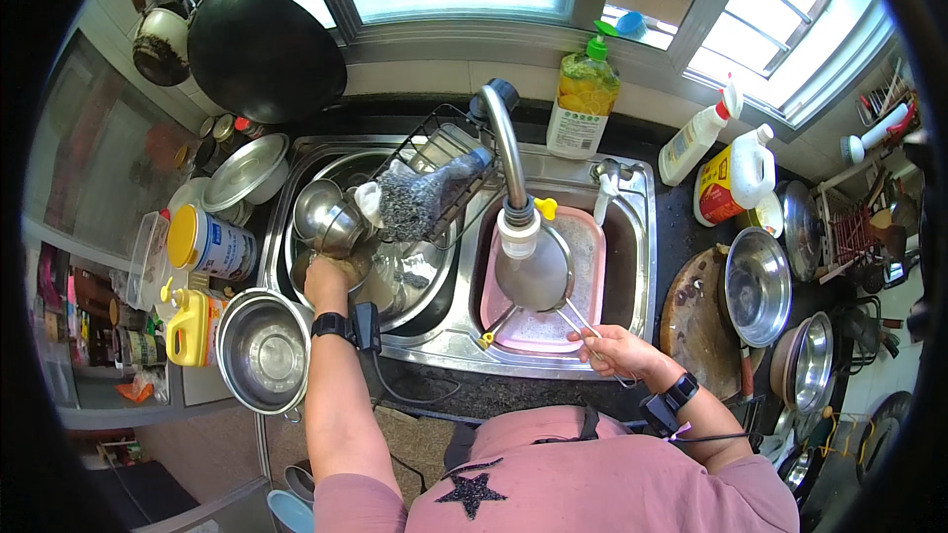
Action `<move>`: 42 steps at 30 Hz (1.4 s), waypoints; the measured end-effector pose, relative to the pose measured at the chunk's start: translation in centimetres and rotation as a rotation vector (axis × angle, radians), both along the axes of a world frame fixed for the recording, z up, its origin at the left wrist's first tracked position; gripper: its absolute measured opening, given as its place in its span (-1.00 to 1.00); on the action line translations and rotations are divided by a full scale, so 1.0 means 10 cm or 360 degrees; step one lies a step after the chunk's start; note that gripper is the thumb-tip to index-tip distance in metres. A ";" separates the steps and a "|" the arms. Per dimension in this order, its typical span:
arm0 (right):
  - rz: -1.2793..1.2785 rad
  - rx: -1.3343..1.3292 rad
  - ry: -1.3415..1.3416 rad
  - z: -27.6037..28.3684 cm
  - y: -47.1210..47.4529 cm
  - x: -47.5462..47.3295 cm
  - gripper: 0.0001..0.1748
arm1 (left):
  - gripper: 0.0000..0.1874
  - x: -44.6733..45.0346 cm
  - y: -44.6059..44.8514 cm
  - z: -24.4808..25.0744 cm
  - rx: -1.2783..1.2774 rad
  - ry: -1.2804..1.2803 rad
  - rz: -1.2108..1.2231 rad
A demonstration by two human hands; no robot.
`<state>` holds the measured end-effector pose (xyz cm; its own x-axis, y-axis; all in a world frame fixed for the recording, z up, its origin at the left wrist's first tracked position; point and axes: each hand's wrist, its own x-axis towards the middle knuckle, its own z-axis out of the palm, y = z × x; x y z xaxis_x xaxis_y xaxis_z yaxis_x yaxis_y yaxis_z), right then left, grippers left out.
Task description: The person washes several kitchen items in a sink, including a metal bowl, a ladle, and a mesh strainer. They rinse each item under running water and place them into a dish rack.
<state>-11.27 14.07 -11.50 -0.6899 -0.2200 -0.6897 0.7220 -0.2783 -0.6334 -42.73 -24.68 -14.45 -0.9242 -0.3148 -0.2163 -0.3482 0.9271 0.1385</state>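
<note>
My right hand (607, 349) grips the wire handle of a round mesh strainer (535, 277), which lies under the faucet (506, 141) over a pink plastic basin (589, 277) in the right sink bowl. My left hand (326, 283) reaches into the left bowl, among small steel bowls (333, 223) inside a large steel basin (437, 289). Its fingers are hidden at a metal vessel, so I cannot tell whether they hold it. A wire rack (452, 226) with a scouring pad (411, 203) hangs over the left bowl.
A steel colander (265, 352) and a yellow bottle (194, 327) stand left of the sink. Behind it is a green-pump soap bottle (583, 104). On the right are a spray bottle (692, 144), a white jug (733, 178), a round wooden board (692, 311) and a steel bowl (757, 287).
</note>
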 end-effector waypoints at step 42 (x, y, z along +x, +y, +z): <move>0.0482 0.1915 0.1378 -0.18 0.38 -0.05 -0.39 | -0.57 1.70 1.99 -0.34 0.2377 -0.0859 0.0296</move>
<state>-11.78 17.88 -13.32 -0.9988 -0.0411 0.0263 -0.0486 0.7867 -0.6154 -25.76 -4.79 -17.87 -0.6157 0.3748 -0.6931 -0.7421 0.0199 0.6700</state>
